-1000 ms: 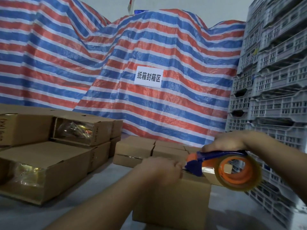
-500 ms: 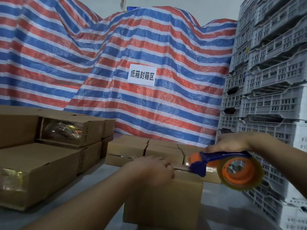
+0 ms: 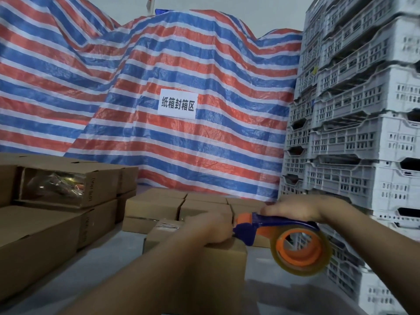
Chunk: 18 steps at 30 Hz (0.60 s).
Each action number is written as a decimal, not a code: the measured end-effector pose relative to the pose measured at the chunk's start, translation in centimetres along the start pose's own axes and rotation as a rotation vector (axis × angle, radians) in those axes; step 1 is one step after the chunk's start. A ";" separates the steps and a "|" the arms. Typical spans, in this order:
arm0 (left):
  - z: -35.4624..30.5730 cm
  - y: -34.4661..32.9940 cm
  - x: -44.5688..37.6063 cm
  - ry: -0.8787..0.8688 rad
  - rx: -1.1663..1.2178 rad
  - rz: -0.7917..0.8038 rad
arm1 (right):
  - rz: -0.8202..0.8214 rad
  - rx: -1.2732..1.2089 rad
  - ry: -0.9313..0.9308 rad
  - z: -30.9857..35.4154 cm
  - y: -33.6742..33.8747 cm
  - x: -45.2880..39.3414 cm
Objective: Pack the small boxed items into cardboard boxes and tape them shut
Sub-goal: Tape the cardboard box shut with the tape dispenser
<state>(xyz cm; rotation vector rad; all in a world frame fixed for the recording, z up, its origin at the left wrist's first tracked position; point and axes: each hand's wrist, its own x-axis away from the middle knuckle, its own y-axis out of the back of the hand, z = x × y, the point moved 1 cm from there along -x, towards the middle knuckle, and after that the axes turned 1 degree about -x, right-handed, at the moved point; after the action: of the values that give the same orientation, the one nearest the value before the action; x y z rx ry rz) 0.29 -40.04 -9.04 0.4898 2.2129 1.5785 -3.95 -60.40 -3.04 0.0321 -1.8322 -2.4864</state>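
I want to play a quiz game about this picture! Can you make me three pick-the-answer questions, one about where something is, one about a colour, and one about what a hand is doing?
1. Where are the stacked grey crates?
A on the right
B on the left
C on the box

2. What colour is the tape dispenser handle?
A green
B blue
C yellow

3. What is the right hand doing?
A hanging idle
B waving
C gripping the dispenser

Answers: 1 A, they tower along the right edge. 2 B, blue handle with orange parts. 3 C, its fingers curl over the handle while the left hand rests on the cardboard box.
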 end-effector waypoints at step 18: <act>0.9 -0.7 0.1 0.091 0.161 0.098 | 0.072 0.357 -0.092 0.2 1.3 3.6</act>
<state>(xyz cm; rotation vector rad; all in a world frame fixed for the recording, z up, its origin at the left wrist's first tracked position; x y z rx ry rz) 0.54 -39.48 -10.00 0.5923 2.4321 1.5046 -7.50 -60.82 -1.72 -0.1335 -2.2474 -2.1174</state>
